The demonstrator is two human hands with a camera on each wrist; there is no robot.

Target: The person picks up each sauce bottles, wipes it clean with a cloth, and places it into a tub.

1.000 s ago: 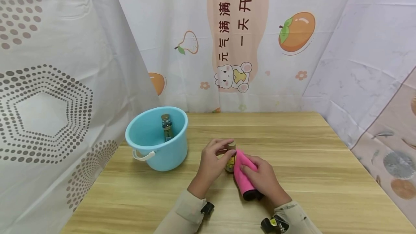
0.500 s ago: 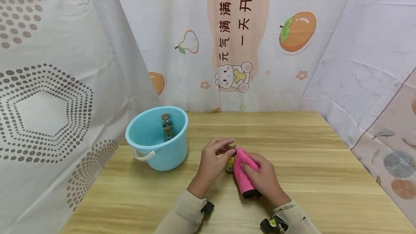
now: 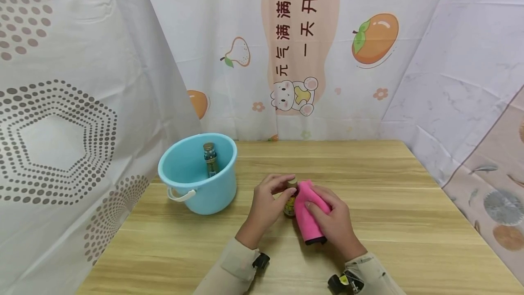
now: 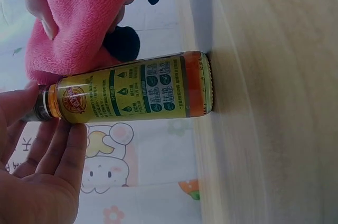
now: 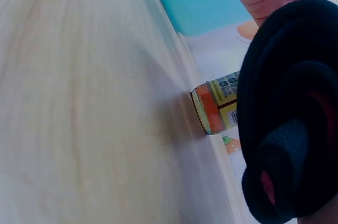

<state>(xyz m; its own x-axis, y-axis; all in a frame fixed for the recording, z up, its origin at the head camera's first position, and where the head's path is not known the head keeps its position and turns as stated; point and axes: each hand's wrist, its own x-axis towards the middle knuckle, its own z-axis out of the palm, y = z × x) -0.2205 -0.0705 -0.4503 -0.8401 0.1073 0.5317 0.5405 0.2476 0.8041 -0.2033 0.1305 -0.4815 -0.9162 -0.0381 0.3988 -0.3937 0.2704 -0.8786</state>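
A small glass bottle (image 3: 289,206) with a yellow-green label (image 4: 129,91) and reddish contents stands upright on the wooden table. My left hand (image 3: 267,201) pinches it around the neck and cap with thumb and fingers. Bunched in my right hand (image 3: 336,222) is a pink fluffy cloth (image 3: 306,215), laid against the bottle's right side near its top. In the right wrist view, the cloth's rolled black edge (image 5: 285,129) covers the upper part of the bottle (image 5: 215,105). The bottle's base shows at the tabletop in both wrist views.
A light blue bucket (image 3: 209,201) with a white handle (image 3: 181,195) stands on the left of the table (image 3: 389,222). Inside leans another dark bottle (image 3: 211,160) with a gold cap. Patterned curtains (image 3: 229,12) close off the back and sides.
My right hand and the pink cloth have shifted slightly up and away along the bottle, and the cloth's lower end has turned. The left hand keeps its hold on the neck.
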